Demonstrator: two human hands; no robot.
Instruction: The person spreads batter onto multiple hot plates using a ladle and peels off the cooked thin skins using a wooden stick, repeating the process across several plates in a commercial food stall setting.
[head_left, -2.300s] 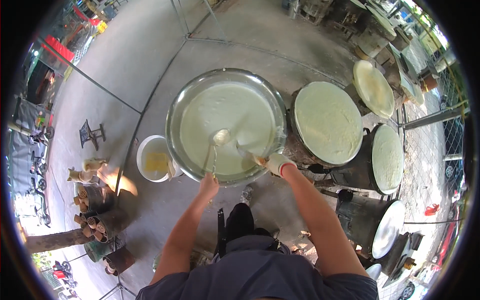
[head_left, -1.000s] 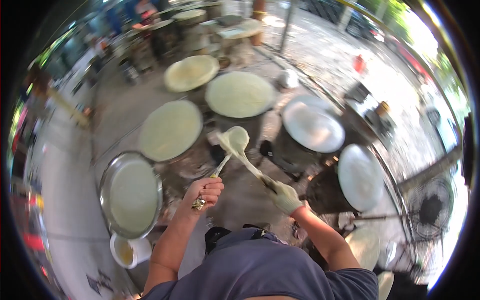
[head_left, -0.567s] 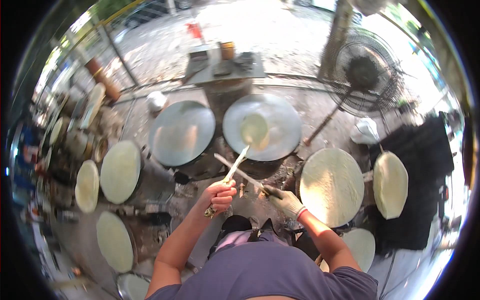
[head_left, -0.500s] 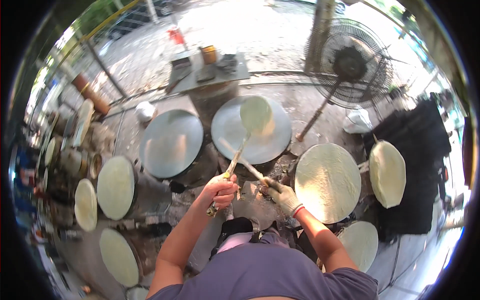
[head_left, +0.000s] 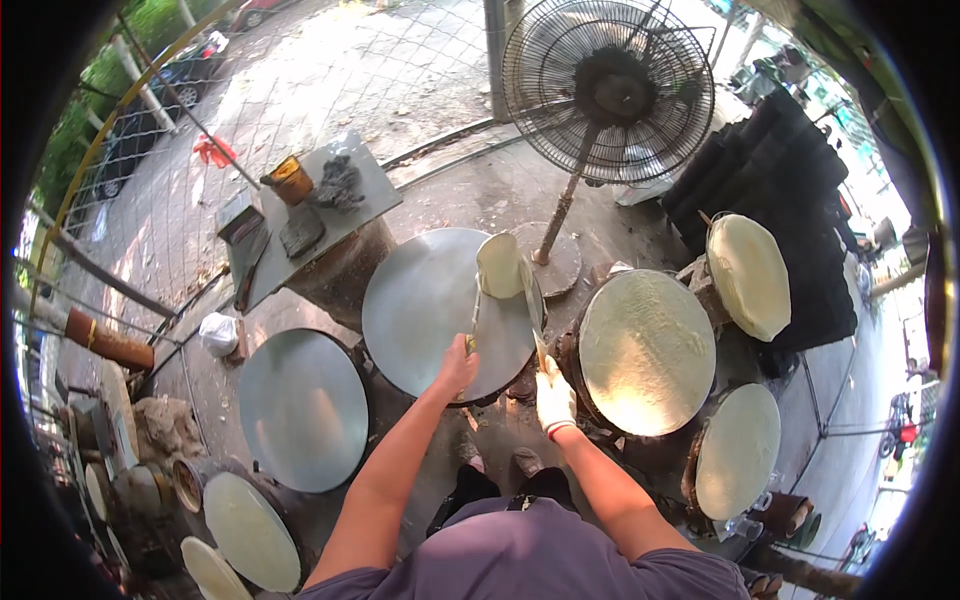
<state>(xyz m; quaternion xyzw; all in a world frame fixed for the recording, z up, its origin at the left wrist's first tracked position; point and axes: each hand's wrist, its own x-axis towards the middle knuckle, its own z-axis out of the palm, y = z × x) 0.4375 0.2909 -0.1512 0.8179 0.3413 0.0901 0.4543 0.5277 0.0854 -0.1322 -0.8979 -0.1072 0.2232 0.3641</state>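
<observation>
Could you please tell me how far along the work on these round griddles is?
Done: the griddle at right and the two beyond it carry pale batter sheets. In hand: the left hand holds a ladle and the gloved right hand a spreader over the bare middle griddle. Left: that one and the bare griddle beside it.

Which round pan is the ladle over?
The bare grey pan straight ahead, under the ladle. The grey pan to its left has nothing over it; others carry pale sheets.

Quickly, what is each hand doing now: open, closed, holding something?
Left hand: closed on the ladle handle.
Right hand, gloved: closed on a thin stick.
</observation>
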